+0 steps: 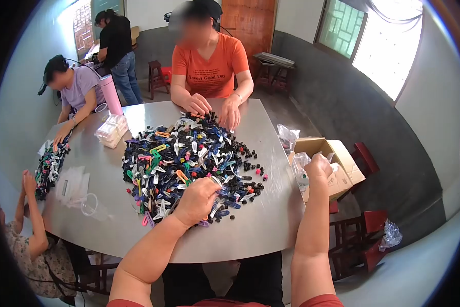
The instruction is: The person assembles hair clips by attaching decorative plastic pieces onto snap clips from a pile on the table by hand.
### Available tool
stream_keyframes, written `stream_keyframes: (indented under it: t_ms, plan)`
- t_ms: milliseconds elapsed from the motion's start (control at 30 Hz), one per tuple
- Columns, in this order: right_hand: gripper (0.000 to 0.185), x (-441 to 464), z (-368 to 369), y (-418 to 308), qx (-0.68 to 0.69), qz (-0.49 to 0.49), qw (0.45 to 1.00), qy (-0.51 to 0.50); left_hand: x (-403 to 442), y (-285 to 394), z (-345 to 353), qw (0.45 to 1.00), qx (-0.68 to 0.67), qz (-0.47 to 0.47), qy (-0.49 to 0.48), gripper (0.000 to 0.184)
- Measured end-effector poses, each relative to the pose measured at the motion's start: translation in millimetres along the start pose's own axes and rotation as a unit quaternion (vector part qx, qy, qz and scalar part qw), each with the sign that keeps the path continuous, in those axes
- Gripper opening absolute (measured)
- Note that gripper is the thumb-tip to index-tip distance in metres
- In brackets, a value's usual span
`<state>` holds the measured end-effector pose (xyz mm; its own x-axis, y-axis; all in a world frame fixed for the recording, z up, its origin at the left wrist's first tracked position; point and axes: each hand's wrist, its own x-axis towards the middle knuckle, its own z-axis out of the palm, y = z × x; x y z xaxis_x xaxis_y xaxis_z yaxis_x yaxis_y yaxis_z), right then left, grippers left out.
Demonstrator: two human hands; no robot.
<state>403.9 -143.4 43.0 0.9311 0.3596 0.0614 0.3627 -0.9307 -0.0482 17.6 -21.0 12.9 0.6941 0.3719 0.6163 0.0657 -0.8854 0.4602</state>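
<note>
A large heap of hair clips (163, 148) lies on the metal table, mostly black, blue and white snap clips with small dark claw clips among them. My left hand (196, 200) rests at the heap's near right side, its fingers pinched together among the clips. What sits between those fingertips is too small to make out. Off the table's right edge, my right hand (319, 168) is closed over an open cardboard box (348, 166). Clear plastic bags (300, 162) bunch around that hand; whether it grips one is hidden.
Across the grey table (240, 240), a person in an orange shirt (209, 64) has both hands at the heap. Two people sit on the left beside a smaller clip pile (49, 166). A clear cup (89, 204), white packets (112, 130) and a pink bottle (110, 95) stand there.
</note>
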Motion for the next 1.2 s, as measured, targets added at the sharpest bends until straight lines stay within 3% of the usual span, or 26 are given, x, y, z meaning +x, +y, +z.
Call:
stream_keyframes:
  t_ms: [133, 167, 200, 233, 333, 400, 467, 533, 567, 600, 667, 733, 767, 833, 933, 1067, 1100, 1200]
  plan:
    - [0.024, 7, 8, 4, 0.012, -0.034, 0.999, 0.040, -2, -4, 0, 0.999, 0.027, 0.012, -0.014, 0.016]
    - [0.024, 11, 18, 7, 0.019, -0.038, 0.997, 0.070, -1, -5, 1, 1.000, -0.004, 0.003, -0.007, 0.015]
    - [0.024, 6, 24, 14, 0.124, -0.038, 0.984, 0.123, -1, -3, 0, 0.999, -0.010, -0.022, -0.028, 0.015]
    - [0.028, 12, 39, 23, 0.093, -0.103, 0.972, 0.190, 1, 2, 0, 0.999, 0.020, -0.024, -0.030, 0.015]
    - [0.029, -5, 1, 10, 0.061, 0.012, 0.998, 0.021, 2, 2, 4, 0.999, -0.007, -0.041, -0.029, 0.009]
    - [0.026, 0, 25, 9, 0.077, 0.007, 0.994, 0.072, 2, 4, 2, 0.996, -0.034, -0.071, -0.044, 0.011]
    - [0.021, -24, 7, 7, 0.093, -0.029, 0.988, 0.121, 4, 4, -1, 0.998, 0.038, -0.027, -0.048, 0.021]
    - [0.025, -29, 1, -7, 0.078, -0.056, 0.960, 0.264, 5, 15, -5, 0.980, 0.194, -0.037, -0.021, 0.038]
    - [0.026, -38, -2, -17, 0.100, -0.116, 0.933, 0.325, 1, 12, -4, 0.972, 0.225, -0.061, -0.008, 0.052]
    - [0.026, -51, -8, -23, 0.112, -0.132, 0.930, 0.324, -1, 11, 2, 0.977, 0.206, -0.041, -0.026, 0.054]
    - [0.028, -86, -10, -55, 0.249, -0.348, 0.882, 0.198, -2, 11, 2, 0.965, 0.241, -0.053, -0.091, 0.050]
    - [0.028, -103, 3, -75, 0.277, -0.464, 0.840, 0.058, 0, 12, 5, 0.966, 0.245, -0.057, -0.056, 0.031]
    - [0.027, -109, 6, -77, 0.272, -0.487, 0.829, 0.042, -1, 9, 7, 0.968, 0.245, -0.049, -0.033, 0.027]
    - [0.026, -107, 8, -69, 0.265, -0.506, 0.821, 0.023, -1, 6, 11, 0.960, 0.271, -0.073, -0.015, 0.026]
    - [0.027, -101, 1, -58, 0.233, -0.489, 0.840, -0.031, -1, 2, 7, 0.980, 0.181, -0.078, 0.033, 0.027]
    - [0.038, -105, -5, -49, 0.204, -0.477, 0.850, -0.087, 2, 6, -12, 0.980, 0.170, -0.100, 0.009, 0.028]
    - [0.050, -103, -3, -50, 0.183, -0.518, 0.830, -0.095, 4, 8, -18, 0.981, 0.171, -0.088, -0.003, 0.035]
    - [0.058, -111, -3, -47, 0.199, -0.531, 0.817, -0.103, -8, 39, -21, 0.978, 0.193, -0.076, -0.037, 0.051]
